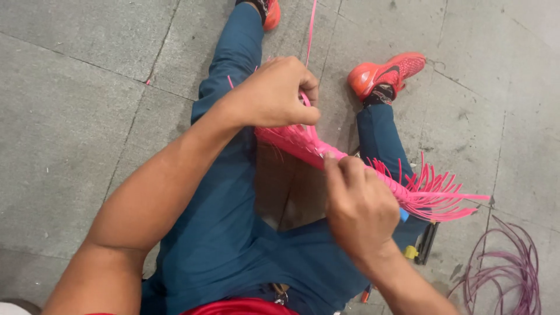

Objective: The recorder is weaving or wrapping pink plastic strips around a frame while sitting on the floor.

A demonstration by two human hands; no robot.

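The woven piece (303, 143) was bright pink, plaited in a tight criss-cross pattern, and its loose strip ends (434, 192) fanned out in the same pink. A single pink strip (311, 29) ran up across the floor (70, 105), which was dull grey concrete, speckled and crossed by darker joint lines. The trousers (221, 233) were plain teal blue. Both shoes (388, 73) were vivid orange-red with a dark curved mark on the side, over black socks. The coil of cord (507, 268) looked muted mauve-purple. A small tool (421, 248) showed black with a yellow part. A band of red (242, 306) showed at the waist.
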